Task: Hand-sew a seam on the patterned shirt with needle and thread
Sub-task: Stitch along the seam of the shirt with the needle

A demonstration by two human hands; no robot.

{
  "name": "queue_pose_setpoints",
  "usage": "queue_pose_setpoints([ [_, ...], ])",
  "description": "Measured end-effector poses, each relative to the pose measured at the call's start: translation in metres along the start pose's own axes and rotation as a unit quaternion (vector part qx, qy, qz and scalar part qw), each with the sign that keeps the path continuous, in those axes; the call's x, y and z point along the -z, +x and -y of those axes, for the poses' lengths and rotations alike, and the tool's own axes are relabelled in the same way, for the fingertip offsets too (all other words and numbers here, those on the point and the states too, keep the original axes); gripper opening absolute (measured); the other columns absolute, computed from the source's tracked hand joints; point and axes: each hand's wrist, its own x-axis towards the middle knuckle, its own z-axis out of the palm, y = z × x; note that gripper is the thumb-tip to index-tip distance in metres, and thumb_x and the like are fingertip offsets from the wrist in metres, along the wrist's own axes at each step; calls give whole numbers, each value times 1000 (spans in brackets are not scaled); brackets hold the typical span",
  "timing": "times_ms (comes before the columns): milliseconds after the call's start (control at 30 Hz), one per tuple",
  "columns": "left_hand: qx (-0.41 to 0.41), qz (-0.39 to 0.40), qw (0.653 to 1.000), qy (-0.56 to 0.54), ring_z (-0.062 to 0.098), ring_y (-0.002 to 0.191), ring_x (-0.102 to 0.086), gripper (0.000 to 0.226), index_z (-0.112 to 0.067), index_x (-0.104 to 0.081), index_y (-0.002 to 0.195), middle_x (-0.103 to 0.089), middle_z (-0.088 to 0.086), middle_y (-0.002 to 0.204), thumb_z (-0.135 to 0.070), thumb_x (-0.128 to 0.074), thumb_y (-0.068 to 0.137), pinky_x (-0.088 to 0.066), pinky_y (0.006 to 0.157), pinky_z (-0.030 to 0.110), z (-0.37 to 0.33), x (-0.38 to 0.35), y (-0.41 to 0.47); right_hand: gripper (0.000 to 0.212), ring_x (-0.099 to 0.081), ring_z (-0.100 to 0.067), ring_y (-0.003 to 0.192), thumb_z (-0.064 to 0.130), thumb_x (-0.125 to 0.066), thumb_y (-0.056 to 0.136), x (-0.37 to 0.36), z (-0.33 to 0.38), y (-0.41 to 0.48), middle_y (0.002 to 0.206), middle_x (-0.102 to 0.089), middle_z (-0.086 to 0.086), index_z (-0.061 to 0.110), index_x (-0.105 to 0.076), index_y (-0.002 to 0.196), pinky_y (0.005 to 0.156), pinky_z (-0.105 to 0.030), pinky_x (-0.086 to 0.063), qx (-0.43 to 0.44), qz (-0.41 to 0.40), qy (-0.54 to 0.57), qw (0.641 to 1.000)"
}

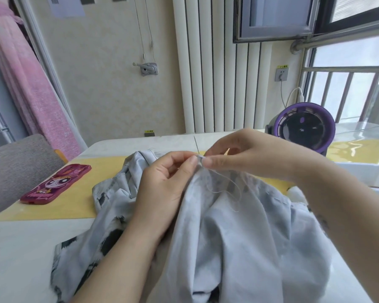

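Shirt (239,226) bunched on surface (20,248), seam edge lifted for access. Left hand (162,178) fingers pinched fold, keeping it taut. Right hand (245,154) fingers pinched, apparently, needle (196,145) there. Thread (228,189) looped slack.

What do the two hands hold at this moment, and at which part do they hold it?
The left hand pinches a raised fold of the shirt. The right hand seems to pinch the lower end of the needle beside that fold.
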Motion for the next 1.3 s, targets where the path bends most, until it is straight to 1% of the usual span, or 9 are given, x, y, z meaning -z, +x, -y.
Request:
queue_pose_setpoints([
  [100,-1,15,1000,3,16,82,-67,20,-13,-70,87,-73,5,84,-27,-64,75,-53,75,26,0,-1,0,39,-45,-26,62,51,-67,69,-8,-5,5,67,-53,-9,17,-74,86,64,-39,-42,6,20,158,987],
  [233,0,15,1000,8,17,85,-66,15,-18,-72,83,-72,4,86,-28,-64,75,-50,80,32,1,1,0,9,-46,-9,51,22,-70,73,-14,-8,12,66,-60,-1,14,-66,71,47,-17,-40,-14,-17,328,944],
  [433,17,2,1000,-2,13,82,-64,13,-26,-74,77,-71,-2,81,-32,-64,72,-48,80,30,0,1,0,20,-71,-28,71,9,-42,99,-7,-7,17,77,-70,-11,7,-49,80,55,-28,-57,-65,-89,672,732],
  [467,20,-1,1000,-3,13,81,-64,13,-26,-74,77,-71,-1,80,-32,-64,72,-48,80,31,0,1,0,21,-71,-32,85,11,-41,100,-8,-9,18,79,-71,-10,8,-48,80,65,-36,-59,-55,-110,653,747],
  [533,26,-2,1000,-2,14,81,-64,13,-26,-74,77,-71,-1,80,-33,-65,71,-48,80,32,0,2,0,20,-66,-22,100,17,-43,100,-12,-15,21,82,-73,-1,14,-46,80,82,-38,-53,-28,-191,455,869],
  [633,29,-1,1000,2,14,80,-64,14,-27,-74,78,-71,0,80,-34,-65,70,-49,80,33,0,2,0,18,-60,-5,85,20,-45,98,-14,-22,20,82,-72,11,19,-46,80,73,-22,-42,32,-263,102,959],
  [933,32,10,999,6,12,81,-64,5,-28,-74,78,-72,-3,81,-32,-74,74,-48,80,32,0,3,1,13,-61,-10,88,18,-47,97,-13,-42,22,84,-69,10,17,-49,84,67,-10,-40,24,-261,-28,965],
  [1133,-16,-10,998,62,10,79,-65,9,-21,-72,79,-73,-1,82,-24,-64,81,-50,76,25,-2,4,1,14,-61,-20,74,23,-45,97,-21,3,7,75,-67,4,15,-48,86,71,-40,-48,113,-286,-23,951],
  [1300,-39,5,994,99,13,81,-66,5,-23,-72,83,-73,0,86,-24,-68,84,-52,77,26,-5,8,1,17,-46,-33,63,29,-38,99,-44,4,2,62,-52,-3,16,-37,89,58,-45,-40,177,-232,-130,948],
])
